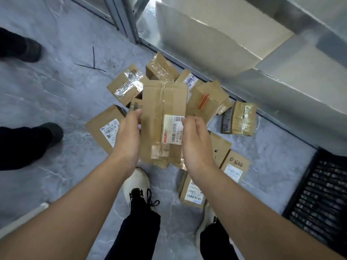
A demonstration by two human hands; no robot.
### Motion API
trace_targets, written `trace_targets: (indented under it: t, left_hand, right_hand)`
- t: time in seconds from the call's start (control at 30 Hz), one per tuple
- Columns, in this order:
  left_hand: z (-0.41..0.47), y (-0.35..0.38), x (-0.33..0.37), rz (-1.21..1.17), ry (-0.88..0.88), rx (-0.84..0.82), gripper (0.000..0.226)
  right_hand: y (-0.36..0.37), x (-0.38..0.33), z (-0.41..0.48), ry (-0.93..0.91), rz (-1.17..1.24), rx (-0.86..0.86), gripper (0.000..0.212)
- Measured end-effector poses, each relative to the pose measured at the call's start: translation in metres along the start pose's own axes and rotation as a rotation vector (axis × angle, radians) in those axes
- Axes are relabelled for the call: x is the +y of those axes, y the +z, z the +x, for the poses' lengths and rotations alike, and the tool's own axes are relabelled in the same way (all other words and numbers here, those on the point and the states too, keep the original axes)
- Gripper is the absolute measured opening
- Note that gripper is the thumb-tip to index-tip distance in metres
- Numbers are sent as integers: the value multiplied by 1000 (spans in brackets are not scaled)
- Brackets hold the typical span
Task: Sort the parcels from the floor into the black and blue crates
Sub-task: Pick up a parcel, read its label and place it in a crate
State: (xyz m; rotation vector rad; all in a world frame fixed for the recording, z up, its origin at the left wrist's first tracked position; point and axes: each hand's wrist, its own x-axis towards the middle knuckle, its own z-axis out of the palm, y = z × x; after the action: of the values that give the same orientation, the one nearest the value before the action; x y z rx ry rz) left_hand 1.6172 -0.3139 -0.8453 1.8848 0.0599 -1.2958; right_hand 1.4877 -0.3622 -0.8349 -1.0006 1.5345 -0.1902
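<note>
Left hand (127, 136) grips the left edge of a tall cardboard parcel (159, 109); right hand (195, 139) pinches its right edge beside the label. The parcel is held above loose parcels (238, 119) heaped on the floor (272, 149); black crate (319, 194) at far right.

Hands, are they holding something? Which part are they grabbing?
Yes, one long cardboard parcel. The left hand grips its left edge and the right hand grips its right edge, beside the white label.
</note>
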Motion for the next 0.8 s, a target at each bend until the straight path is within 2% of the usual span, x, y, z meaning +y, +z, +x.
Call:
trace_targets:
  t: [0.07,0.2,0.3,0.4,0.53,0.6,0.73,0.8]
  left_hand:
    - [-24,2,14,-47,40,40,30]
    - [-83,18,51,-77,107,59,39]
    - [-132,27,82,-101,183,29,45]
    - [-189,35,117,-153,266,-8,42]
    - [-260,40,164,-197,361,20,37]
    - [-296,40,187,-217,411,29,36]
    - [-377,35,233,-241,499,-4,36]
    - [-417,31,257,-231,560,-26,34]
  right_hand:
    - [-18,-19,-19,-56,0,-12,38]
    - [-60,-60,-58,-111,12,-28,21]
    - [-93,-91,-92,-168,33,-52,16]
    - [-124,-123,-131,-231,58,-80,13]
    - [-162,-169,-192,-390,49,-112,24]
    - [-180,-194,-226,-489,50,-100,37]
    - [-212,-238,-296,-608,29,-97,49]
    - [-227,-258,-331,-654,24,-83,61]
